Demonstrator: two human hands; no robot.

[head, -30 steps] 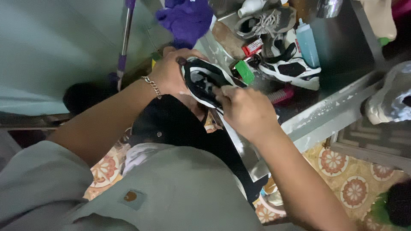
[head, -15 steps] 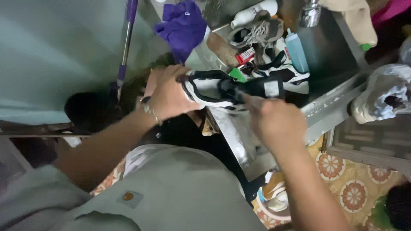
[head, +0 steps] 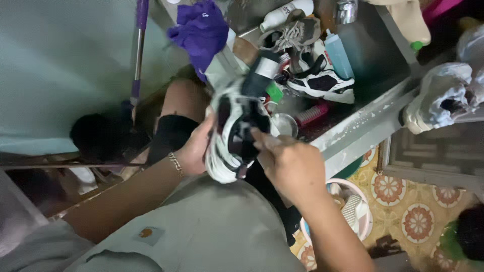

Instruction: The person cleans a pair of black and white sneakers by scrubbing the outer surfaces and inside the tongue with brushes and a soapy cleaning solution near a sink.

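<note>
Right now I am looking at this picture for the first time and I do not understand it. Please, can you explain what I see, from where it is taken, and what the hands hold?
There is no machine here. A person wears one camera on the head, so you look down over the chest at that person's two bare hands.

The left hand, with a thin bracelet, holds a black and white sneaker from the side. The right hand meets the same shoe from the other side, with its fingers at the opening. The shoe is blurred, so finer detail is unclear.

Behind the hands is a metal sink. In it lie a second black and white sneaker, a grey shoe, a pale blue squeeze bottle and a pink brush. A purple cloth hangs at the corner. The floor has patterned tiles.
</note>
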